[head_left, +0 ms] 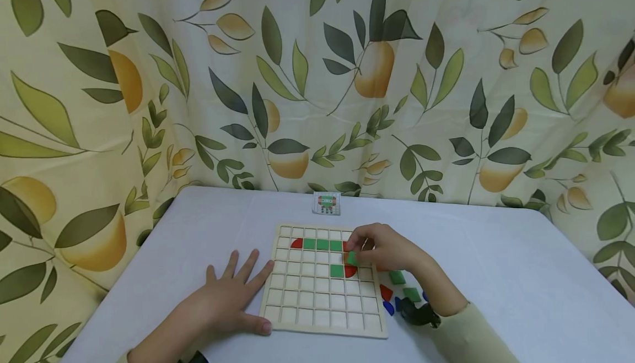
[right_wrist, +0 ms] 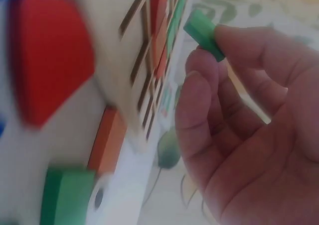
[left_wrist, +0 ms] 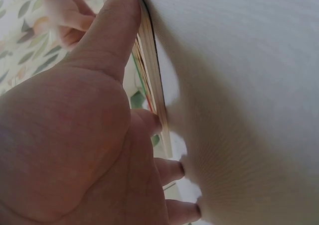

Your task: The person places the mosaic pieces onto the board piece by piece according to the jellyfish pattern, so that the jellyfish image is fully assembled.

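Observation:
A wooden grid board (head_left: 324, 331) lies on the white table. In its upper rows sit several green square tiles (head_left: 322, 244), with a red rounded tile (head_left: 297, 243) at the left end and another red tile (head_left: 350, 271) lower right. My right hand (head_left: 384, 248) is over the board's upper right part, pinching a green tile (right_wrist: 204, 35) between thumb and fingertip. My left hand (head_left: 228, 296) rests with fingers spread at the board's left edge, its thumb (left_wrist: 107, 33) along the side in the left wrist view.
Loose pieces lie right of the board: green tiles (head_left: 412, 294), a red one (head_left: 386, 292), blue ones (head_left: 388, 308) and an orange one (right_wrist: 106, 141). A small picture card (head_left: 326, 203) stands behind the board. A leaf-patterned curtain (head_left: 317, 104) hangs behind the table.

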The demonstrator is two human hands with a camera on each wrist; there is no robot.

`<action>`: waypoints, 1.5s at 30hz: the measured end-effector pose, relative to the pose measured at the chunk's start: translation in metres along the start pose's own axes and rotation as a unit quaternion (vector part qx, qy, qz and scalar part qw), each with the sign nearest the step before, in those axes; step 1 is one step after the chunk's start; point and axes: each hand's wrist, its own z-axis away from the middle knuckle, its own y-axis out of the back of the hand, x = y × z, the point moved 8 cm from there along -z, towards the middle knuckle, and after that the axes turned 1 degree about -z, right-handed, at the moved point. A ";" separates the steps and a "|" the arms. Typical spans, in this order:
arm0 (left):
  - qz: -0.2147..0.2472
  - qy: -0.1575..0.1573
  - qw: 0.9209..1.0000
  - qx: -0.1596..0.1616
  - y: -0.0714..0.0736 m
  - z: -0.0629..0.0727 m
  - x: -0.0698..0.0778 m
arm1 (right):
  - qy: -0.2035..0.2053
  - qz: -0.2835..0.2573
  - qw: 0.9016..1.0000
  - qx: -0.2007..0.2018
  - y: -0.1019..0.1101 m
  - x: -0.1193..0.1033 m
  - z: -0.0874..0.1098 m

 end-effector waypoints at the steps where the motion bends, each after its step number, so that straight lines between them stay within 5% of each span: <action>1: 0.000 0.000 1.000 -0.001 -0.001 0.000 0.000 | 0.010 0.000 1.000 -0.005 -0.002 -0.004 -0.001; 12: -0.002 -0.007 1.000 -0.002 -0.003 -0.001 0.000 | 0.041 -0.022 0.998 -0.040 -0.026 -0.028 -0.020; 23: -0.004 -0.010 1.000 -0.002 -0.002 0.000 0.001 | 0.040 0.059 0.993 -0.093 -0.047 -0.044 -0.031; 38: -0.011 -0.011 1.000 0.000 0.000 -0.002 0.001 | 0.052 0.074 0.992 -0.093 -0.052 -0.050 -0.036; 45: -0.006 -0.006 1.000 -0.004 -0.001 -0.002 -0.001 | 0.026 0.060 0.995 -0.069 -0.033 -0.036 -0.026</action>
